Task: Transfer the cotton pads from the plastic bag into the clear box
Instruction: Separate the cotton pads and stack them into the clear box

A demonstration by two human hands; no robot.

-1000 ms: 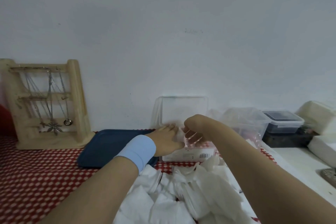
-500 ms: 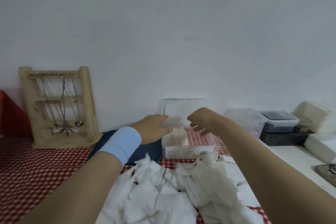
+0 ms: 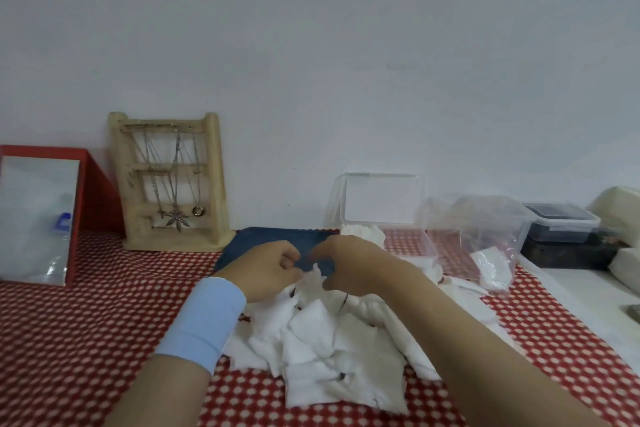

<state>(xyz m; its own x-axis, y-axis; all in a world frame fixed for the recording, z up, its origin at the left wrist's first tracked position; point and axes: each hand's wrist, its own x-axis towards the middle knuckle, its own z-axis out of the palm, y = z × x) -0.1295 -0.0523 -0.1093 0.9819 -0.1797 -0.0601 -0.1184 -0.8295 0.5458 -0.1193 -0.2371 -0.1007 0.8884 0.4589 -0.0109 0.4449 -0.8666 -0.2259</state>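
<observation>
- Both hands work at the far edge of the cotton pads (image 3: 322, 340), which lie in a loose heap on the red patterned cloth (image 3: 86, 322), nearer than the clear box (image 3: 412, 250).
- Left hand (image 3: 270, 269): fingers curled in, pinching the tip of a pad. Right hand (image 3: 349, 263): fingers bent toward the same pad; I cannot tell whether it grips.
- The clear box sits far and right of the hands, its lid (image 3: 377, 198) raised, with some pads already inside.
- The plastic bag (image 3: 485, 236) lies right of the box and holds a few pads.
- Risk, in my judgement: pads cling together, so lifting 1 may drag others off the heap; a loose pinch could drop it short of the box.
- Count: 1 heap, pads too tangled to number; 1 clear box; 1 bag; 2 hands.
</observation>
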